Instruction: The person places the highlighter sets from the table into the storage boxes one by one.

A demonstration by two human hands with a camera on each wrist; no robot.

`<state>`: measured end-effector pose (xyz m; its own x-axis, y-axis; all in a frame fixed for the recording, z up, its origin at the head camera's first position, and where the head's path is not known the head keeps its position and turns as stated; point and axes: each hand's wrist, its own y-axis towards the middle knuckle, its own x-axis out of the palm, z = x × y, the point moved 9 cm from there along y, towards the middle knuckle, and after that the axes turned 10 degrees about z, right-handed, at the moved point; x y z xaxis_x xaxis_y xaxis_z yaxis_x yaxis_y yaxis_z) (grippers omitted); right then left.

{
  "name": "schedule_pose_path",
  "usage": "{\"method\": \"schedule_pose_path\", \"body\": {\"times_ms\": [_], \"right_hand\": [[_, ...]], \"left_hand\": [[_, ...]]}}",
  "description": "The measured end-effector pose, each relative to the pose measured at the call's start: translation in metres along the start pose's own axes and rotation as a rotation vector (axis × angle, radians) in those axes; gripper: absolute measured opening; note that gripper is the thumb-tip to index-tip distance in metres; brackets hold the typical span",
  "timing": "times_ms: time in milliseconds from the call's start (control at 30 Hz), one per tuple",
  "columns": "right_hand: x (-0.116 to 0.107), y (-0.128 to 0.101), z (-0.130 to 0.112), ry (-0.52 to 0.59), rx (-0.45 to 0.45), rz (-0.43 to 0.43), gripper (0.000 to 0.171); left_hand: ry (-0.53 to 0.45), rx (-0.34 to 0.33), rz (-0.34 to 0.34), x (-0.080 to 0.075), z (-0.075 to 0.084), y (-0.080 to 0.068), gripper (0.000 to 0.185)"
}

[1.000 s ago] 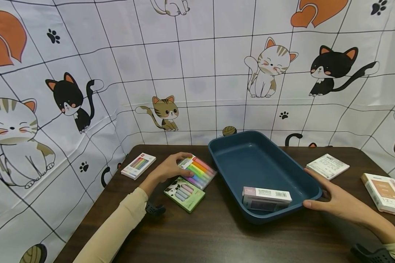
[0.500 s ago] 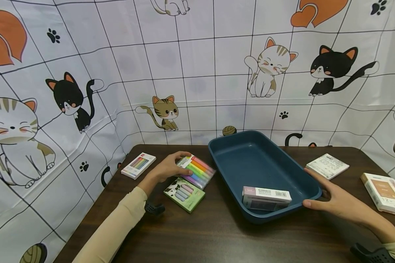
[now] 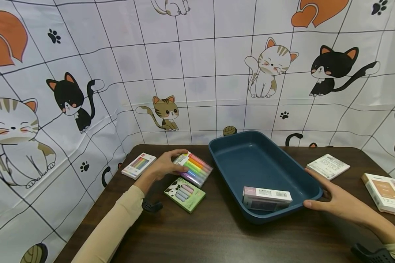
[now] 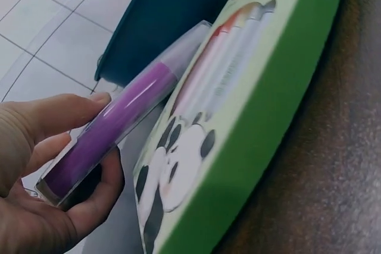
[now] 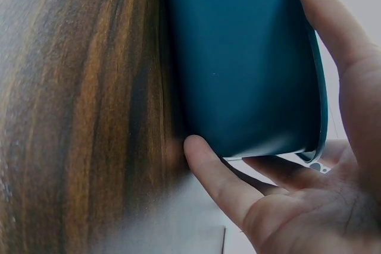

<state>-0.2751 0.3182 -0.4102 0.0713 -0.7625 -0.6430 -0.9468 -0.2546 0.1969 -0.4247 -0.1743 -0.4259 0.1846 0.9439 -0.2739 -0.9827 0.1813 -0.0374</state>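
My left hand (image 3: 167,164) pinches the left end of a clear pack of rainbow-coloured markers (image 3: 197,168), thumb on one face and fingers on the other. Its purple side (image 4: 128,108) shows in the left wrist view, tilted beside a green box with a panda and pens (image 3: 184,194). That box lies flat on the table, just in front of the pack. My right hand (image 3: 332,195) holds the right near corner of a dark blue plastic bin (image 3: 250,157), thumb and fingers spread round it. Inside the bin's near end a pinkish-white box (image 3: 266,198) stands on its side.
A white box with coloured pens printed on it (image 3: 139,165) lies at the far left of the dark wooden table (image 3: 210,241). To the right of the bin are a white labelled box (image 3: 328,166) and a white-and-orange box (image 3: 386,193). A cat-print sheet (image 3: 197,73) hangs behind.
The left hand has shifted slightly left and away, drawing the marker pack with it and tilting it up. The right hand and the bin stay where they were.
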Motion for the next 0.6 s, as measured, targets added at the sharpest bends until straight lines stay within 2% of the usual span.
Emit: {"method": "schedule_pose_path", "body": {"times_ms": [233,367,600], "right_hand": [[0.001,0.0,-0.001,0.013,-0.006,-0.005,0.094],[0.001,-0.001,-0.001,0.026,-0.006,-0.007,0.094],[0.001,0.0,-0.002,0.027,-0.01,-0.004,0.094]], "left_hand": [[-0.052,0.036,0.032,-0.01,0.007,0.0,0.081],[-0.076,0.035,0.077,-0.02,0.008,0.001,0.08],[-0.153,0.045,0.163,-0.036,0.02,0.001,0.081]]}}
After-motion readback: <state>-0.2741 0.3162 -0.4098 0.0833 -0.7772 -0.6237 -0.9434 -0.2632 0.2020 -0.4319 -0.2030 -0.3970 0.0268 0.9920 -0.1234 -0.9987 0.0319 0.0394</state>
